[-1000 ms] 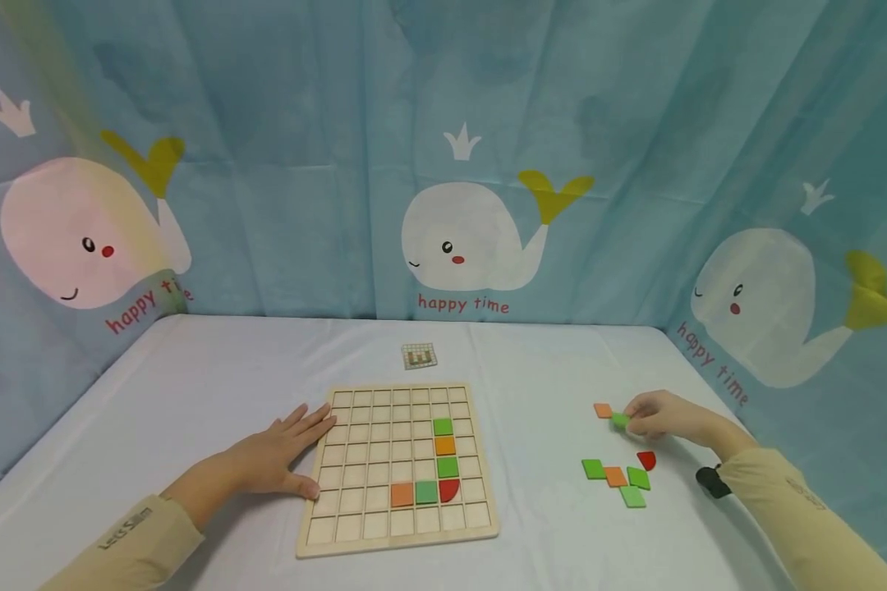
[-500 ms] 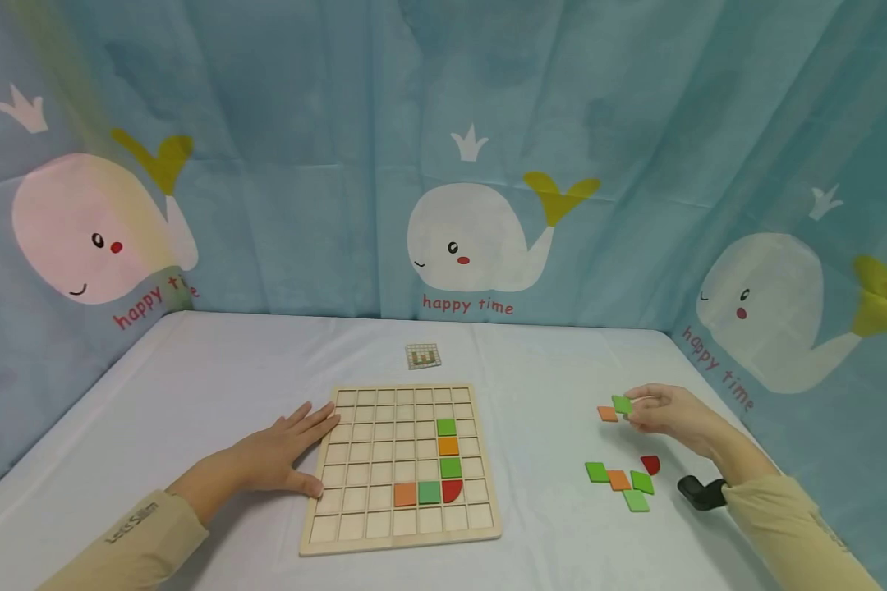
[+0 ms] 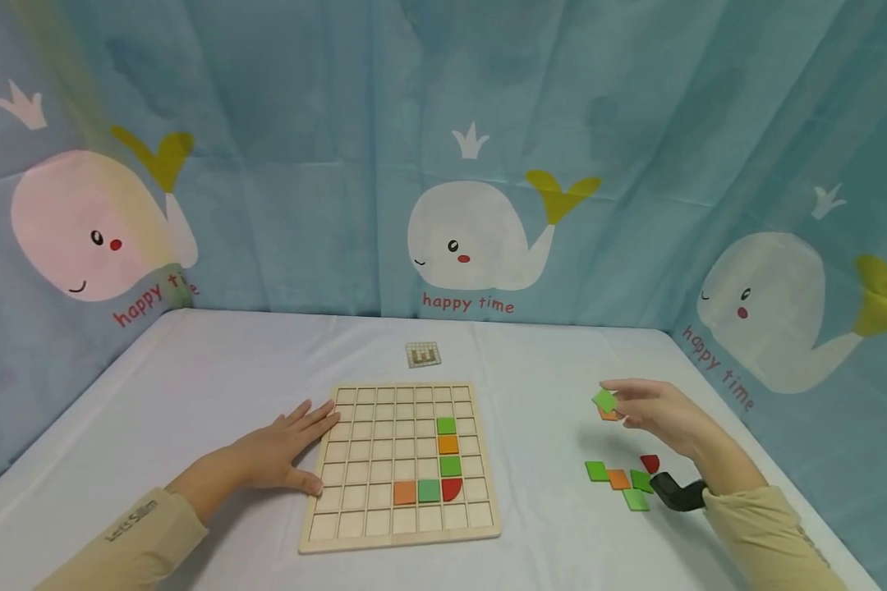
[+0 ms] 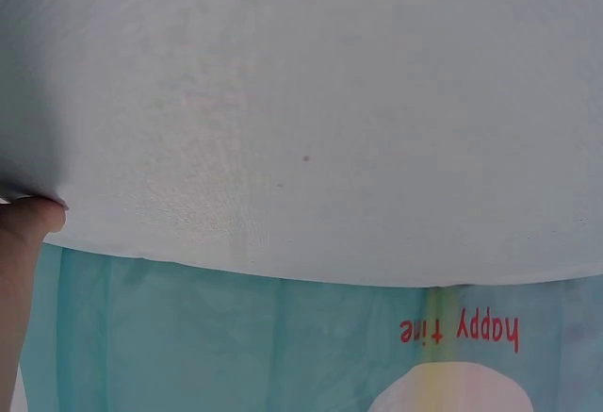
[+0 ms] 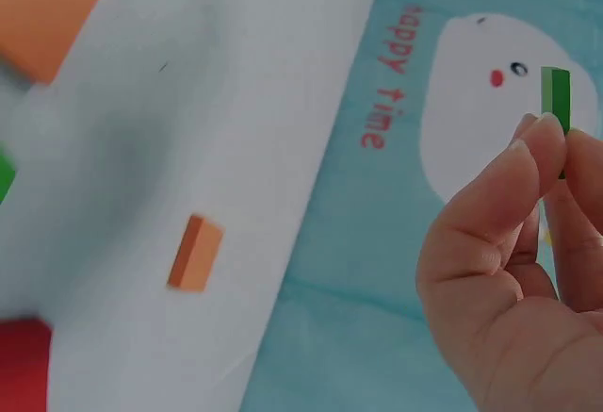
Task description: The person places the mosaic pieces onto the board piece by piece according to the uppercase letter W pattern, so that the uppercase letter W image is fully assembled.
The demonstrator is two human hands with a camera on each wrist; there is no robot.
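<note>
A square wooden grid board [image 3: 355, 474] lies on the white table. It bears green tiles, orange tiles and a red quarter-round tile [image 3: 452, 490], forming a column and a short row toward the lower right. My left hand [image 3: 269, 455] rests at the board's left edge, fingers spread and thumb on the rim; only part of it shows in the left wrist view. Off to the board's right, my right hand [image 3: 658, 414] pinches a green square tile [image 3: 604, 400] between thumb and fingers, raised above the table. That tile partly hides an orange tile [image 3: 608, 415] in the head view.
Loose green tiles [image 3: 596, 471], an orange tile [image 3: 618, 479] and a red quarter-round tile [image 3: 650, 464] lie nearer on the right, below the right hand. A small pattern card [image 3: 423, 355] lies behind the board. Whale-print curtains [image 3: 303, 205] surround the table.
My right hand has lifted the green tile off the table and carried it slightly left, over the orange tile. The left hand still rests on the board.
</note>
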